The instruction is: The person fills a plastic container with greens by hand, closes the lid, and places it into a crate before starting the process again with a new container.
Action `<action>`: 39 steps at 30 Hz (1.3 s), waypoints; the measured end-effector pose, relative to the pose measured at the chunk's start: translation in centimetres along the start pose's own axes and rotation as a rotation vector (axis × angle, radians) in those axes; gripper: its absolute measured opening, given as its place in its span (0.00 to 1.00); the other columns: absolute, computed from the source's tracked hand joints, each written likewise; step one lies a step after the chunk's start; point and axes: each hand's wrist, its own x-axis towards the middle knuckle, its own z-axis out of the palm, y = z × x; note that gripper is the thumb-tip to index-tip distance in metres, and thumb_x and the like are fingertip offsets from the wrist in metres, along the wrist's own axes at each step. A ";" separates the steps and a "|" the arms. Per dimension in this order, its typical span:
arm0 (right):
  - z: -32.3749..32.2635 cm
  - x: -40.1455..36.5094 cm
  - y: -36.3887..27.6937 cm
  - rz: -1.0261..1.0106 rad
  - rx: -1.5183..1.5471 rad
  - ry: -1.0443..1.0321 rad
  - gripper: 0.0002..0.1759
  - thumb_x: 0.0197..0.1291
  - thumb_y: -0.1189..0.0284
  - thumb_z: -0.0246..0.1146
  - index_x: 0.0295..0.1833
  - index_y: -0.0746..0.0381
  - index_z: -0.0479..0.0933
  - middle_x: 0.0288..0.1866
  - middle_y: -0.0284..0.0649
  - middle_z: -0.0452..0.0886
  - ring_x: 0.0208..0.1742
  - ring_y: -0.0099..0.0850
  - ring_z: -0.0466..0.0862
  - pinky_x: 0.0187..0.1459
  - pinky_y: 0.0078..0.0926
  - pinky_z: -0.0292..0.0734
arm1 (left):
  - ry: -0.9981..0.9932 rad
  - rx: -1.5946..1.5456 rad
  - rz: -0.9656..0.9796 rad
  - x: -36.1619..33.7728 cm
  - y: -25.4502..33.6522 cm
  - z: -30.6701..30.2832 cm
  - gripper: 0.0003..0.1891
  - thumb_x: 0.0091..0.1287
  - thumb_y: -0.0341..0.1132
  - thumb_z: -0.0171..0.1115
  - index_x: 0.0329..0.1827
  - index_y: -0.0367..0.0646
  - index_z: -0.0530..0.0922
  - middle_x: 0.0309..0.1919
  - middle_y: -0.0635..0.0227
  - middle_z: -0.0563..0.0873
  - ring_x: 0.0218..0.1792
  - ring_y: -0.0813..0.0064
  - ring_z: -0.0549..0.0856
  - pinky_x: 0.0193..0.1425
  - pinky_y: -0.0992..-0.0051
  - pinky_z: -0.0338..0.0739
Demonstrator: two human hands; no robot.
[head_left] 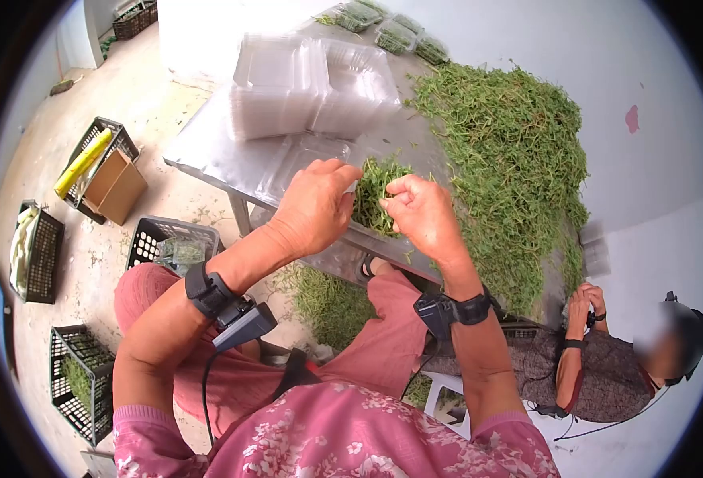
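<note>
My left hand (315,209) and my right hand (421,215) both pinch a bunch of green herb sprigs (373,193) between them. The bunch sits in an open clear plastic clamshell box (303,159) at the near edge of a steel table (208,151). Fingers of both hands curl into the greens from either side. A black band with a small device sits on each wrist.
A large heap of loose green herbs (511,159) covers the table's right side. Stacks of empty clear boxes (311,84) stand behind, filled boxes (391,32) farther back. Black crates (80,382) and a cardboard box (116,187) lie on the floor. Another person (606,358) sits at the right.
</note>
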 end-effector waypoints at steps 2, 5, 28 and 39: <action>0.3 0.1 -0.4 0.019 0.004 -0.032 0.11 0.58 0.73 0.71 0.43 0.68 0.82 0.29 0.49 0.87 0.28 0.34 0.86 0.33 0.32 0.79 | -0.077 -0.030 -0.015 -0.2 0.2 -0.1 0.18 0.60 0.24 0.62 0.55 0.36 0.80 0.49 0.51 0.84 0.50 0.47 0.81 0.55 0.57 0.76; 0.0 0.0 -0.5 -0.007 -0.064 -0.031 0.11 0.58 0.74 0.70 0.43 0.69 0.82 0.28 0.50 0.86 0.27 0.35 0.86 0.31 0.33 0.78 | -0.103 -0.057 -0.005 -0.3 0.1 0.0 0.19 0.59 0.24 0.62 0.55 0.35 0.79 0.49 0.52 0.84 0.51 0.46 0.80 0.57 0.56 0.75; 2.4 1.4 1.9 -0.327 -0.307 0.127 0.09 0.58 0.78 0.65 0.44 0.67 0.77 0.40 0.54 0.79 0.44 0.57 0.80 0.46 0.48 0.75 | -0.582 -0.852 -0.912 -4.5 -3.3 0.3 0.31 0.71 0.61 0.60 0.38 0.35 0.83 0.25 0.66 0.84 0.25 0.76 0.84 0.26 0.78 0.77; 1.2 0.0 0.9 -0.496 -0.386 0.327 0.14 0.59 0.75 0.66 0.50 0.65 0.76 0.48 0.48 0.76 0.51 0.49 0.78 0.51 0.47 0.73 | -0.231 -1.209 -1.083 -4.5 -2.3 -0.3 0.29 0.73 0.64 0.55 0.35 0.43 0.77 0.23 0.68 0.82 0.21 0.77 0.80 0.24 0.78 0.71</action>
